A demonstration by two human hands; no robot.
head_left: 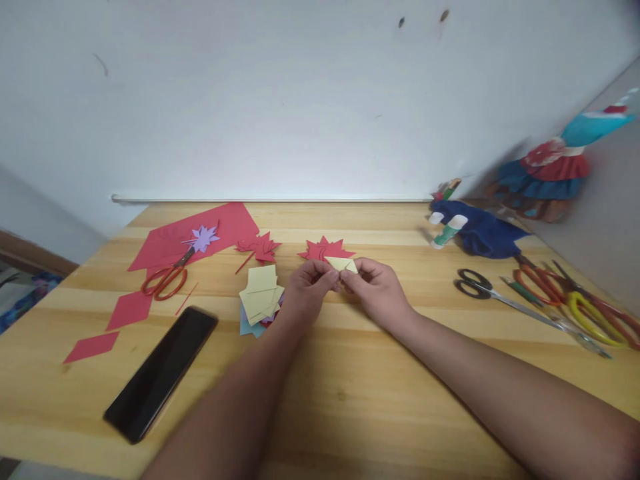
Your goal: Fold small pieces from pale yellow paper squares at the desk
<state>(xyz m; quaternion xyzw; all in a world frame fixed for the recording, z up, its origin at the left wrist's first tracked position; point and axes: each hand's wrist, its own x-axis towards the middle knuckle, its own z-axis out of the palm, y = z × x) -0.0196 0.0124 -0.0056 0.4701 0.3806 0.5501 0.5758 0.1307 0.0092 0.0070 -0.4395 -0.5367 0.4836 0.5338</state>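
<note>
Both my hands pinch a small piece of folded yellow paper (341,263) above the middle of the table. My left hand (311,285) grips its left side, thumb against fingertips. On the other side my right hand (374,285) closes on the right part of it. Just behind lies a red paper star (323,249), partly covered by the yellow paper. Left of my left hand is a loose stack of yellow paper squares (261,293), with blue and other colours peeking out below. Another red star-shaped cutout (265,247) lies beyond that stack.
A phone (163,373), red-handled scissors (167,280), a purple star (204,238) and red paper sheets (233,223) lie left. On the right are black-handled scissors (477,285), a glue stick (450,231), blue cloth (485,230) and more tools. A white wall (280,100) rises behind.
</note>
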